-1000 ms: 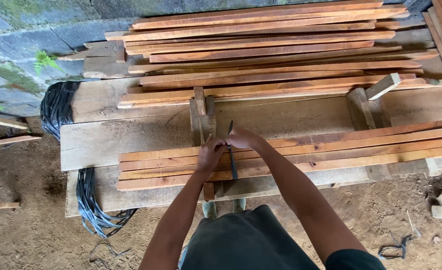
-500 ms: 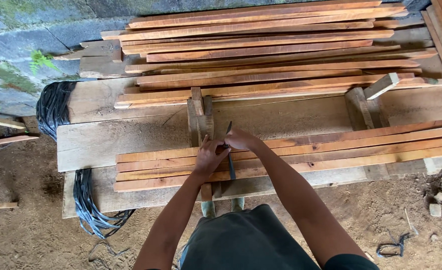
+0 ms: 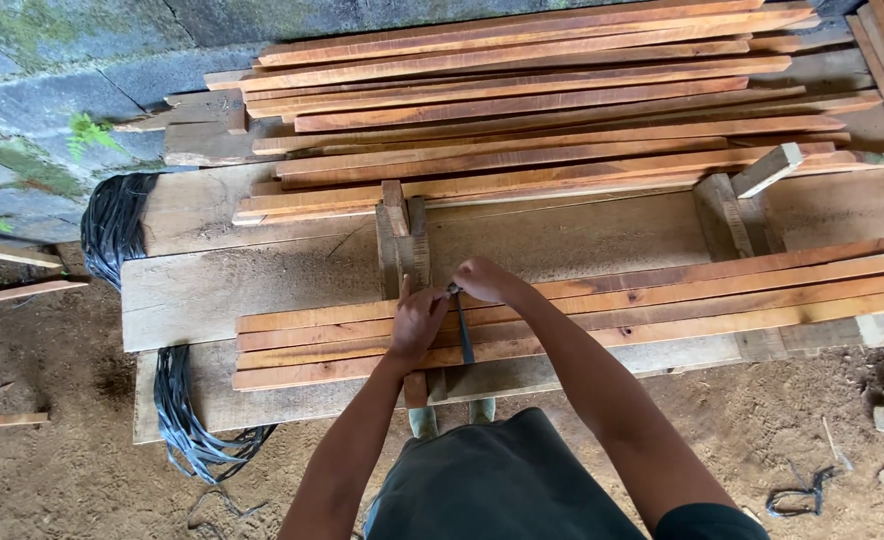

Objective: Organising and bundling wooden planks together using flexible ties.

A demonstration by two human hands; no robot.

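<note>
Left hand (image 3: 417, 322) pressed flat on the near bundle of wooden slats (image 3: 662, 305), fingers curled together just beside the dark strap (image 3: 462, 335) crossing that bundle. Right hand (image 3: 479, 278) clamped on the strap's upper end at the bundle's far edge, touching the left fingertips. Beyond the bundle, upright wooden blocks (image 3: 403, 235) and a larger slat stack (image 3: 542, 100)

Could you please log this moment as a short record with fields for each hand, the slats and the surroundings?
left hand: resting on the near bundle of wooden slats, beside the strap
right hand: pinching the dark strap that crosses the bundle
support: plank workbench
behind: larger stack of slats
left of bench: coil of black strapping
</note>
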